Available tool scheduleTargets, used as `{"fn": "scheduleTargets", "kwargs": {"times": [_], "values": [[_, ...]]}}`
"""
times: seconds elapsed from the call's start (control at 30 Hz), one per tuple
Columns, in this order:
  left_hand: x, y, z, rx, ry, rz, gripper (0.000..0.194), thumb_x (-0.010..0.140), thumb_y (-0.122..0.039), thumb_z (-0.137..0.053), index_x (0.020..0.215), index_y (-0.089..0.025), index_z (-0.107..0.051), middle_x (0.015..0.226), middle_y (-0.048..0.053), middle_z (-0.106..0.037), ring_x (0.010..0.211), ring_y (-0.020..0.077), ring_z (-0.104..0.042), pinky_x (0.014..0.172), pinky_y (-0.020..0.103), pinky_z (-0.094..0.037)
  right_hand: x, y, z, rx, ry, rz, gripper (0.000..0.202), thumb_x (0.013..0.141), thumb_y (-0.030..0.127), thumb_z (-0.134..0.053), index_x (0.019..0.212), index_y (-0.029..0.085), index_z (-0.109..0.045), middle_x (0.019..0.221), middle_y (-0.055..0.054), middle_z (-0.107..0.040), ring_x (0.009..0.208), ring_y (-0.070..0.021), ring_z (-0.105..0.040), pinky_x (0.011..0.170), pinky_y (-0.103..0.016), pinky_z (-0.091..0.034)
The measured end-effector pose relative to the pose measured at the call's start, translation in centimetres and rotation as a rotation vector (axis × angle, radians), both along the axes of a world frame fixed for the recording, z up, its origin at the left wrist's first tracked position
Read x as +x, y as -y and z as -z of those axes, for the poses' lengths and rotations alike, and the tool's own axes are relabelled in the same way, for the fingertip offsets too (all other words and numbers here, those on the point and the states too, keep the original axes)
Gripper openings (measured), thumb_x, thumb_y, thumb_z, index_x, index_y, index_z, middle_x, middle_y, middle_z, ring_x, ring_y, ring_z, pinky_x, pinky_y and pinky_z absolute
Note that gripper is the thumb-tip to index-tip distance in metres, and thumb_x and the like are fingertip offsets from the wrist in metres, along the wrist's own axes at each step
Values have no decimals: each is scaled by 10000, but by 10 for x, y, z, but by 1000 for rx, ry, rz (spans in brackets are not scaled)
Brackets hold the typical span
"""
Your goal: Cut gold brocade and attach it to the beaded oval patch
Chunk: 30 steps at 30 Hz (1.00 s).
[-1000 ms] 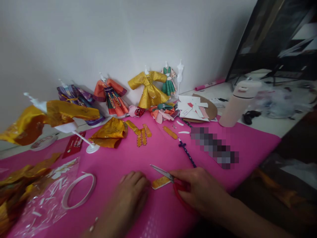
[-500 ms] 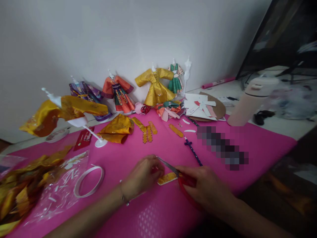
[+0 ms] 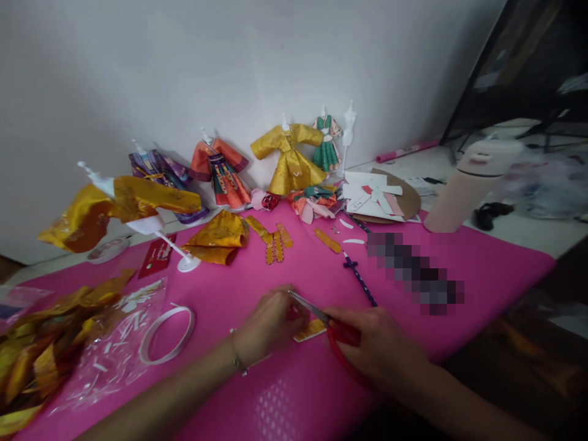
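My right hand (image 3: pixel 379 343) grips a pair of red-handled scissors (image 3: pixel 310 305), whose blades point to the upper left. Beside the blade tips is my left hand (image 3: pixel 275 318), its fingers curled in; what they pinch, if anything, is hidden. Beneath both hands a yellow patterned fabric piece with a pale edge (image 3: pixel 309 331) lies on the pink mat (image 3: pixel 220 380), partly covered by the fingers. Farther back lie more yellow fabric pieces (image 3: pixel 274 246) and one separate yellow strip (image 3: pixel 327 240).
Small doll mannequins in dresses, including a yellow gown (image 3: pixel 287 159), stand along the wall. At left are a white tape ring (image 3: pixel 143 349), a plastic bag of scraps (image 3: pixel 105 367) and a fallen mannequin (image 3: pixel 142 225). A dark pen (image 3: pixel 361 282) and a pale bottle (image 3: pixel 463 190) are at right.
My left hand has turned slightly, with its fingers by the scissor tips and covering a bit more of the fabric piece. The scissors stay in my right hand, nearly still.
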<state>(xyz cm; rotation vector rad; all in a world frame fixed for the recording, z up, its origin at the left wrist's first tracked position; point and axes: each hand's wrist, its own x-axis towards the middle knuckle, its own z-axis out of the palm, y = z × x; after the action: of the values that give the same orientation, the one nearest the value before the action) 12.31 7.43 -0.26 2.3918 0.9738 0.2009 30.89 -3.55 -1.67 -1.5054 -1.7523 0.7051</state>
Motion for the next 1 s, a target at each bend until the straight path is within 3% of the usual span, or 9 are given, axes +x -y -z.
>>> {"fn": "scheduleTargets", "kwargs": {"times": [1.0], "values": [[-2, -6, 2, 65, 6, -3, 170, 740, -7, -586, 705, -173, -588, 765, -3, -597, 691, 143, -558, 670, 266, -429, -1, -1, -1, 2, 29, 1, 412, 777, 140, -566, 1123, 278, -742, 925, -18, -788, 804, -207, -736, 729, -284, -544]]}}
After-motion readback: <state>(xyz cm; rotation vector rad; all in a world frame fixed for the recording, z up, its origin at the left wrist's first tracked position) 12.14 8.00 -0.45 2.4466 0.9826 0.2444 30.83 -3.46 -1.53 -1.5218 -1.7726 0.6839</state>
